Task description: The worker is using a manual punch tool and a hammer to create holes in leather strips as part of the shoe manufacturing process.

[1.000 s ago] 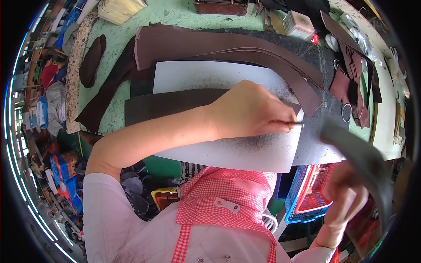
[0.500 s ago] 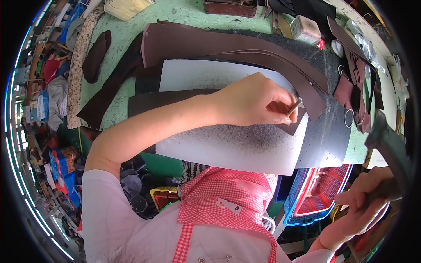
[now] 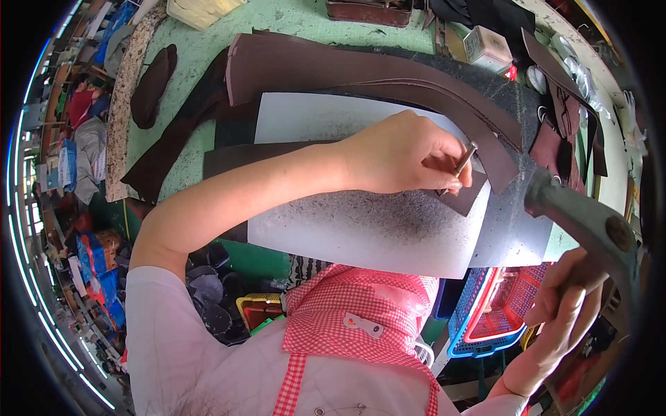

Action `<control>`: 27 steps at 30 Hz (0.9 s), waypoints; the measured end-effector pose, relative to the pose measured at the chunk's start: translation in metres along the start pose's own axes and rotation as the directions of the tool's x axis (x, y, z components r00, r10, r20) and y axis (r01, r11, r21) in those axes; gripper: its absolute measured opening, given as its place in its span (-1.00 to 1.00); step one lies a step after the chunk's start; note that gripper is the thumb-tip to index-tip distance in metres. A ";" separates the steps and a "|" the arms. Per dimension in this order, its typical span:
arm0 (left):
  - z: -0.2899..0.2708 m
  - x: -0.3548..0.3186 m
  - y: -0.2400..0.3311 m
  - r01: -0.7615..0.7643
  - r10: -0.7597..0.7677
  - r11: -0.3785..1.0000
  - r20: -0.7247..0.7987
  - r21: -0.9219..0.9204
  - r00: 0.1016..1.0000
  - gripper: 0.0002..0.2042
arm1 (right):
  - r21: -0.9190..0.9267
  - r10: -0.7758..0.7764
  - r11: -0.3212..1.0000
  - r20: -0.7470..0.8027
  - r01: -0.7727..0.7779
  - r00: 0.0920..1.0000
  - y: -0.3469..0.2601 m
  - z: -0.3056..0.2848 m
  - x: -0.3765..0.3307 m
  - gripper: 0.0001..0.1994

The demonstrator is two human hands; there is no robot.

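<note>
My left hand (image 3: 406, 156) pinches a thin metal punch (image 3: 465, 159) and holds it upright on the end of a dark brown leather strip (image 3: 466, 200). The strip lies on a white cutting board (image 3: 361, 229) pitted with dark marks. My right hand (image 3: 565, 308) grips the handle of a heavy metal hammer (image 3: 579, 215), raised to the right of the punch and clear of it. Several long curved brown leather strips (image 3: 361, 69) lie across the board's far side.
A green worktable (image 3: 208, 48) carries a small box (image 3: 485, 45), a dark tray (image 3: 368, 10) and leather scraps (image 3: 562, 149) at the right. Red and blue baskets (image 3: 496, 322) sit below the table edge. A dark leather piece (image 3: 149, 87) lies far left.
The hammer has swung back in from the right toward the punch. My left hand has kept the punch in place on the strip's end.
</note>
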State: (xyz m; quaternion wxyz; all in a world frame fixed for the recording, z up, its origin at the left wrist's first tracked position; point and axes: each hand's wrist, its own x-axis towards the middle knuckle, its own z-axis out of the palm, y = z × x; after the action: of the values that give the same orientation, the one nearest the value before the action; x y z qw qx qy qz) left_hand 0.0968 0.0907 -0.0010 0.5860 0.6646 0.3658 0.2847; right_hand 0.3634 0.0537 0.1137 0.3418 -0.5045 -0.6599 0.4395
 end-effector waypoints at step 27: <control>-0.011 -0.013 0.007 -0.121 0.113 0.968 0.047 0.221 0.992 -0.86 | -0.022 0.193 0.961 0.770 -0.277 0.608 -0.007 -0.019 0.032 -0.86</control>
State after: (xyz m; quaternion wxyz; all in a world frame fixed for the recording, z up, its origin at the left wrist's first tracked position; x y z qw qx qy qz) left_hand 0.0811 0.0858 0.0087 0.4959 0.7513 0.3458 0.2646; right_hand 0.3700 0.0882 0.1273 -0.0055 -0.3355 -0.6472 0.6844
